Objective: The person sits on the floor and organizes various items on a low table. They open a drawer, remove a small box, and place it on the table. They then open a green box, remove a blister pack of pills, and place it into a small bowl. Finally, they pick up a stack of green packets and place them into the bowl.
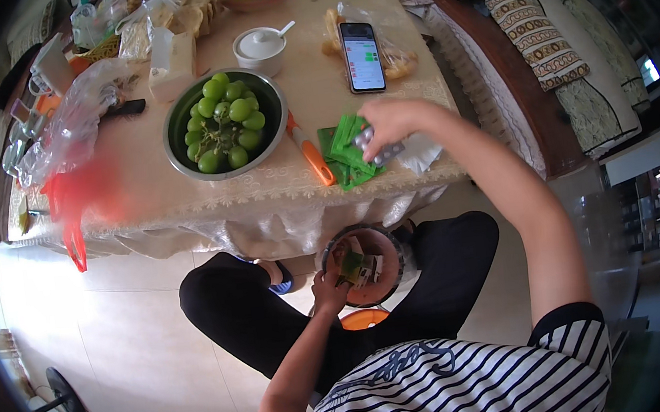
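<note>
While a blister pack (393,150) lies pinched under our right hand (388,126), we cannot tell whether our left hand (328,291) grips anything.

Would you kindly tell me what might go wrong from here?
The green packets lie near the edge of the table, so the right hand might brush them off, perhaps into the bin below. The blister pack in its grip might slip. The orange tool beside the packets might get knocked.

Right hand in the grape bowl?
No, the right hand has its fingers on a silver blister pack by the green packets, well to the right of the grape bowl.
</note>
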`<state>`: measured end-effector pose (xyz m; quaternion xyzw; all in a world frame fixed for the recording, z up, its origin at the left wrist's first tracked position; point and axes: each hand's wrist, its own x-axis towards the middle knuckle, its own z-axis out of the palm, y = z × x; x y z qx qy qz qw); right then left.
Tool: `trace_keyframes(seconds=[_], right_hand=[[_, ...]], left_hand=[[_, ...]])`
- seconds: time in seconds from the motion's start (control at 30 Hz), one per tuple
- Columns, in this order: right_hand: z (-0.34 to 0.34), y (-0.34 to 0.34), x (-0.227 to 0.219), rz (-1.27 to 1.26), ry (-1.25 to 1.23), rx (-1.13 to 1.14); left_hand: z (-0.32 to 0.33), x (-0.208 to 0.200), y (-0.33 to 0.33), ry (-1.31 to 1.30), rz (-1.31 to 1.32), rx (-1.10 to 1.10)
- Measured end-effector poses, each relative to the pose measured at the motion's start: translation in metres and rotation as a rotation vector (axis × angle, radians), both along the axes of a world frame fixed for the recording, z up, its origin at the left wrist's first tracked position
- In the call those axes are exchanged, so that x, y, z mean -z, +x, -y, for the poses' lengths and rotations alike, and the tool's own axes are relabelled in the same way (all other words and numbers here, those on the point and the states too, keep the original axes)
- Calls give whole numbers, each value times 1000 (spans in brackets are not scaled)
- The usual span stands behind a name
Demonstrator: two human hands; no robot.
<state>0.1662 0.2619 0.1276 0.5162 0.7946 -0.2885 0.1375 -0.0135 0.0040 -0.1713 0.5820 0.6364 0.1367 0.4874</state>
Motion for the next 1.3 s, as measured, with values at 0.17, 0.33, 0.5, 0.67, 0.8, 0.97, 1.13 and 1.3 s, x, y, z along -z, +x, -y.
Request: trace_keyframes(seconds=[0.17,0.33,0.5,0.67,0.8,0.97,1.13,1.3], right_hand=[[18,-4,13,65,164,6],[-16,2,8,-10,29,52],[-35,-11,25,148,-34,-82],[-38,-14,34,96,-13,-143],[-24,-14,29,84,107,-195],[-9,-1,-3,-67,48,-35],[17,-1,7,-70,32,-229],[22,-7,21,62,-24,-203]], left_hand=[[1,5,2,56,21,25],[3,12,1,47,-9,15],[3,16,2,42,19,18],[3,16,1,49,4,24],[0,8,0,23,4,30],[2,13,1,45,1,35],[2,11,0,42,0,36],[1,9,1,30,18,32]])
